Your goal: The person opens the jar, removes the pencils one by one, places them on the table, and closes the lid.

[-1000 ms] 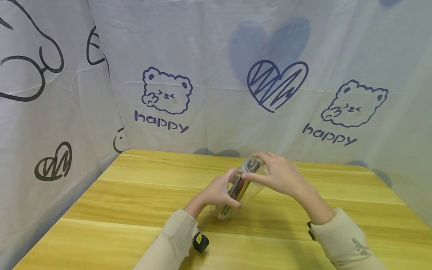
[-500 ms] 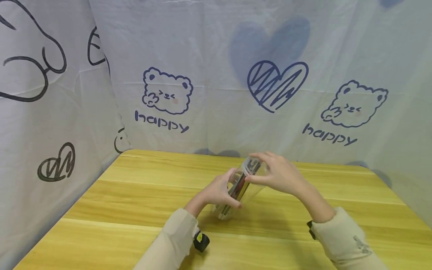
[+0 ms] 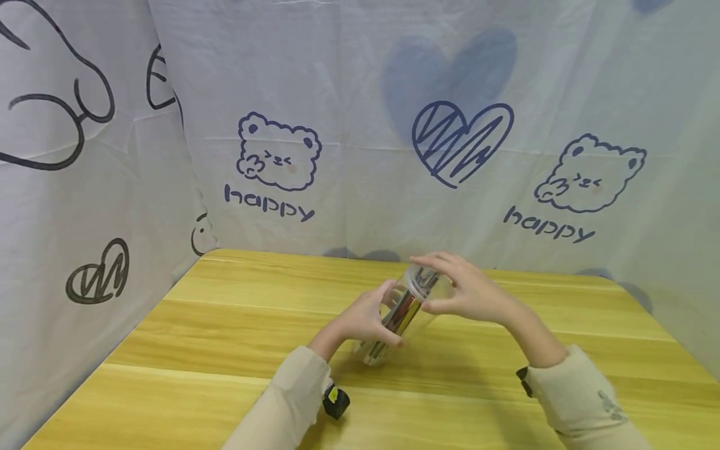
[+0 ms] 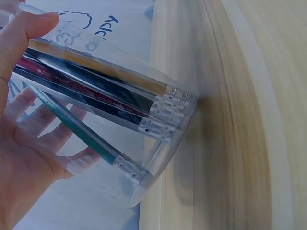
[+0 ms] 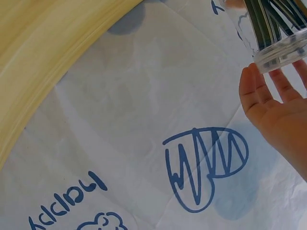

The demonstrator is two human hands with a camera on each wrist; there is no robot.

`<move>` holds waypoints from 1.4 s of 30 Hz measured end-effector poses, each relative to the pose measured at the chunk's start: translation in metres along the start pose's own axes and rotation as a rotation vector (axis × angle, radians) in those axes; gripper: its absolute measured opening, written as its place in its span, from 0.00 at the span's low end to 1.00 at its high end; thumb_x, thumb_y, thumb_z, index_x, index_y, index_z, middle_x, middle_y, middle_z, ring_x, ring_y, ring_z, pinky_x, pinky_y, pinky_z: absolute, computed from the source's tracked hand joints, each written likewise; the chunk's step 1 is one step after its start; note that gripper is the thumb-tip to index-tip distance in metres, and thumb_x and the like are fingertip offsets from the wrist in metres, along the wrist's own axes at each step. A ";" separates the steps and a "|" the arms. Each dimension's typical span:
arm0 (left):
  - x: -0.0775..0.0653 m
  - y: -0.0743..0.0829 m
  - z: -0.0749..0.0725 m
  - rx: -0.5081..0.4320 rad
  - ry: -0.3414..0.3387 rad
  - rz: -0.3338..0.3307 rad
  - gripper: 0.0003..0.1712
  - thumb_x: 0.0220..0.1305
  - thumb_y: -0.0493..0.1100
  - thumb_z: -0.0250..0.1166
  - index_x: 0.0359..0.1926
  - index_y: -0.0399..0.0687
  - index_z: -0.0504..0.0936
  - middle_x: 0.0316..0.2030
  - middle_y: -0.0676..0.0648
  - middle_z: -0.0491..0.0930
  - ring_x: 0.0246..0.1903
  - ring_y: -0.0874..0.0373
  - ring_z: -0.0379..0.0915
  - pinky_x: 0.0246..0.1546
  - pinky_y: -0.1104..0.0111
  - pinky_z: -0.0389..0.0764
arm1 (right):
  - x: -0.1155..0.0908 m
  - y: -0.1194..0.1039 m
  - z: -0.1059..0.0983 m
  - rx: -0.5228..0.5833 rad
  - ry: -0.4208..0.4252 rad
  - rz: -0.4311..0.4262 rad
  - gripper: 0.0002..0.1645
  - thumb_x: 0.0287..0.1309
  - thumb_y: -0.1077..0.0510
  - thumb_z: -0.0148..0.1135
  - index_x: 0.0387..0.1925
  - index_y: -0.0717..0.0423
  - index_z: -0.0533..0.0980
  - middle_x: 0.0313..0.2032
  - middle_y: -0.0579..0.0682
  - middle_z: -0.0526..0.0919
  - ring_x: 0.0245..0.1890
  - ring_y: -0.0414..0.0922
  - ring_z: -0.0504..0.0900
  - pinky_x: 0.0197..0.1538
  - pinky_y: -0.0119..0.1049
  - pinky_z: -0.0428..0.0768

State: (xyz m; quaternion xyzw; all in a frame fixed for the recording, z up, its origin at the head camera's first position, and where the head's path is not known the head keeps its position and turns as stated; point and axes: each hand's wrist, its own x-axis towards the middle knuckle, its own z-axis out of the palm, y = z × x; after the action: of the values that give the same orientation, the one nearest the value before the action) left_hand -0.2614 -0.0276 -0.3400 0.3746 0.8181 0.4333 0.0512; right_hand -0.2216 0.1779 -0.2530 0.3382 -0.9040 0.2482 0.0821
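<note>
A clear plastic jar point(image 3: 423, 322) leans over the table, its lid end toward the upper right. Inside are several slim pens point(image 4: 100, 91) with transparent end pieces; one green pen point(image 4: 79, 129) lies apart from the bunch. My left hand point(image 3: 364, 317) grips the jar's side, thumb across the near face. At the top, my right hand point(image 3: 478, 292) holds the clear lid point(image 5: 283, 51) with its fingers around the rim, thumb below and forefinger above in the head view. The jar's lower end sits close over the tabletop.
The wood-grain table point(image 3: 225, 319) runs back to a white cloth point(image 3: 360, 206) printed with hearts, bears and lettering. Another cloth side hangs at the left. A black wrist device point(image 3: 335, 401) sticks out from the left sleeve.
My right hand has shifted slightly, its thumb sliding right and down along the lid and its forefinger moving left. The left hand and the jar stay nearly in place.
</note>
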 end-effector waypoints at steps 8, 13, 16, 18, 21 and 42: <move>0.000 0.001 -0.001 -0.008 -0.005 -0.011 0.50 0.37 0.40 0.74 0.61 0.49 0.57 0.48 0.48 0.72 0.45 0.58 0.68 0.44 0.58 0.71 | 0.000 -0.002 -0.001 0.011 -0.010 0.031 0.42 0.48 0.44 0.64 0.63 0.51 0.61 0.59 0.55 0.63 0.57 0.56 0.62 0.51 0.58 0.64; 0.001 0.000 -0.001 0.006 -0.015 -0.022 0.49 0.38 0.41 0.74 0.61 0.49 0.57 0.51 0.45 0.70 0.47 0.56 0.67 0.45 0.56 0.70 | 0.001 -0.007 0.000 -0.073 0.017 0.166 0.44 0.50 0.35 0.56 0.65 0.50 0.57 0.60 0.58 0.63 0.53 0.57 0.67 0.47 0.58 0.68; 0.001 0.000 -0.001 0.011 -0.018 -0.026 0.49 0.38 0.41 0.74 0.62 0.50 0.57 0.52 0.45 0.69 0.47 0.55 0.67 0.45 0.57 0.70 | 0.002 -0.008 0.001 -0.168 0.033 0.205 0.44 0.50 0.31 0.52 0.63 0.50 0.61 0.57 0.59 0.67 0.50 0.57 0.70 0.44 0.56 0.71; 0.001 0.001 0.000 0.009 -0.018 -0.026 0.49 0.38 0.41 0.74 0.62 0.50 0.57 0.52 0.45 0.69 0.47 0.56 0.67 0.45 0.56 0.70 | 0.003 -0.008 0.002 -0.213 0.037 0.215 0.43 0.49 0.29 0.51 0.61 0.50 0.64 0.55 0.59 0.69 0.47 0.56 0.73 0.40 0.52 0.73; 0.001 0.000 0.000 0.014 -0.018 -0.021 0.50 0.38 0.41 0.74 0.62 0.51 0.57 0.51 0.46 0.69 0.46 0.57 0.67 0.45 0.57 0.70 | 0.003 -0.008 0.003 -0.237 0.043 0.217 0.43 0.48 0.28 0.51 0.59 0.49 0.67 0.53 0.58 0.71 0.45 0.55 0.74 0.37 0.49 0.75; 0.001 -0.002 -0.001 -0.028 -0.016 0.003 0.49 0.37 0.40 0.74 0.60 0.50 0.58 0.48 0.48 0.71 0.44 0.58 0.68 0.46 0.52 0.69 | 0.000 0.000 0.002 -0.016 0.034 -0.034 0.38 0.41 0.53 0.67 0.58 0.50 0.68 0.50 0.53 0.71 0.45 0.50 0.72 0.42 0.48 0.73</move>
State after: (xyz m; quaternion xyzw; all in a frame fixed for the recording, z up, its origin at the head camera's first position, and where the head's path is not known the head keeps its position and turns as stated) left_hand -0.2636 -0.0282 -0.3403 0.3784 0.8111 0.4418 0.0622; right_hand -0.2217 0.1772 -0.2545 0.3484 -0.8987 0.2451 0.1044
